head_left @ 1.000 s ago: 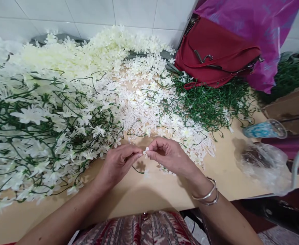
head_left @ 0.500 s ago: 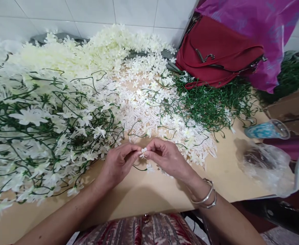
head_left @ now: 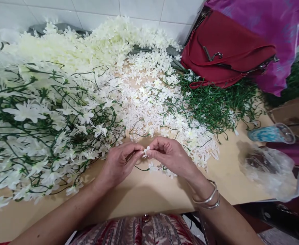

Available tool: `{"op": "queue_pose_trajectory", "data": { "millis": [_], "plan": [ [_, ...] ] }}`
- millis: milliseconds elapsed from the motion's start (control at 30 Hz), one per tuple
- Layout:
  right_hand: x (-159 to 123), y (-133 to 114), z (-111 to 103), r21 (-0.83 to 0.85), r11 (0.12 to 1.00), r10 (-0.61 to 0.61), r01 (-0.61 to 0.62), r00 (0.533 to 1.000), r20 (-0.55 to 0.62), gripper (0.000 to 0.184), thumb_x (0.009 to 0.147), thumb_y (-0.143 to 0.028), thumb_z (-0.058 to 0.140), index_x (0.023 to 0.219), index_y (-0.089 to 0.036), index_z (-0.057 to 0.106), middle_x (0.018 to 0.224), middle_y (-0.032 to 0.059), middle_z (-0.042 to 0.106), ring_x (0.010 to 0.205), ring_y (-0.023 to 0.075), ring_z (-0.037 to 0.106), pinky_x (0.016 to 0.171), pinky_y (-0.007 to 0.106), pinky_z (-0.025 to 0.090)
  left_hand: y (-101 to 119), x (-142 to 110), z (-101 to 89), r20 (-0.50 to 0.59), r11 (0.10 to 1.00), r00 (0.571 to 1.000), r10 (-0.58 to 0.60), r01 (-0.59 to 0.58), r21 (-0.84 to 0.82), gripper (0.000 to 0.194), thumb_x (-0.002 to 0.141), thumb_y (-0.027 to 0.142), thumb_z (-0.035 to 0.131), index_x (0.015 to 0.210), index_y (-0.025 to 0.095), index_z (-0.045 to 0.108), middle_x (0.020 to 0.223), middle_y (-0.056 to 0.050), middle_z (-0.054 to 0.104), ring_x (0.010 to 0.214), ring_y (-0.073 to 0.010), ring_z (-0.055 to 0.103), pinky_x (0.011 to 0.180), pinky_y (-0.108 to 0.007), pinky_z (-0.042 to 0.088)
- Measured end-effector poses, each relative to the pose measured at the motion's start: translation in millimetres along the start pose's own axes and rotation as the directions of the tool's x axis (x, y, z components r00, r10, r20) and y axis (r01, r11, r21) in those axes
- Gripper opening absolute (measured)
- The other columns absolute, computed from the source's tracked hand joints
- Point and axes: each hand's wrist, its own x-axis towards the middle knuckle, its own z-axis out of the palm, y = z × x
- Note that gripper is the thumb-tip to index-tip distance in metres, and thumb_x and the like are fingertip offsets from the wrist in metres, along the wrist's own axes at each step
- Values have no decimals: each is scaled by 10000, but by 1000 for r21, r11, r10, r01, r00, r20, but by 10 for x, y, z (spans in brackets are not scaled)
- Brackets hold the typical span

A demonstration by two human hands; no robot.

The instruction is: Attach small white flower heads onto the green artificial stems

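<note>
Your left hand (head_left: 120,161) and right hand (head_left: 171,158) each pinch the small flower (head_left: 146,152) between thumb and finger, over the surface (head_left: 149,199), toward its front edge. Stemmed blooms (head_left: 37,146) cover the surface's left end. Green stems (head_left: 213,107) lie before the bag (head_left: 228,47), toward the rear right corner.

I am working at a counter (head_left: 149,199): flowers (head_left: 54,119) are covering its left, sprigs (head_left: 139,117) are lying midway, stems (head_left: 213,105) and a plastic bag (head_left: 272,168) rightward.
</note>
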Motion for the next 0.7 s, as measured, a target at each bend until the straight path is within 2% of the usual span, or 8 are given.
{"op": "queue_pose_trajectory", "data": {
  "millis": [267, 400, 533, 633, 700],
  "plan": [
    [11, -2, 53, 15, 1000, 0, 0, 1000, -14, 178, 875, -330, 738, 778, -215, 642, 710, -18, 662, 633, 114, 554, 597, 300, 408, -28, 10, 2, -24, 999, 999, 37, -37, 11, 79, 980, 115, 643, 974, 184, 681, 726, 39, 691, 628, -88, 623, 626, -177, 450],
    [35, 29, 58, 34, 999, -10, 10, 1000, -24, 207, 870, -338, 755, 778, -212, 619, 723, -20, 647, 656, 114, 562, 630, 297, 425, -13, 17, 15, -24, 999, 1000, 12, -11, 30, 105, 982, 118, 628, 940, 187, 696, 716, 32, 691, 620, -101, 615, 620, -193, 457],
    [49, 13, -71, 130, 991, -24, 15, 998, 64, 236, 838, -399, 811, 874, -227, 653, 784, -17, 662, 715, 126, 583, 688, 300, 463, 18, 24, 22, -22, 999, 999, -36, 36, -29, 84, 977, 138, 662, 962, 186, 728, 772, 12, 756, 668, -114, 683, 651, -201, 511],
    [28, -13, -198, 211, 975, -78, 70, 997, 27, 263, 840, -449, 822, 963, -252, 699, 914, 6, 700, 844, 151, 634, 809, 324, 502, 18, 15, 26, -52, 997, 998, -40, 37, -62, 93, 975, 166, 685, 1033, 198, 750, 877, -12, 810, 746, -138, 746, 692, -228, 569],
    [8, -18, -250, 224, 970, -103, 97, 995, 14, 267, 852, -475, 814, 966, -255, 716, 924, 13, 709, 875, 163, 650, 857, 340, 508, 30, 13, 34, -82, 998, 996, -31, 27, -53, 105, 976, 179, 692, 1050, 212, 759, 920, -16, 825, 783, -150, 772, 717, -250, 600]
  ]
}}
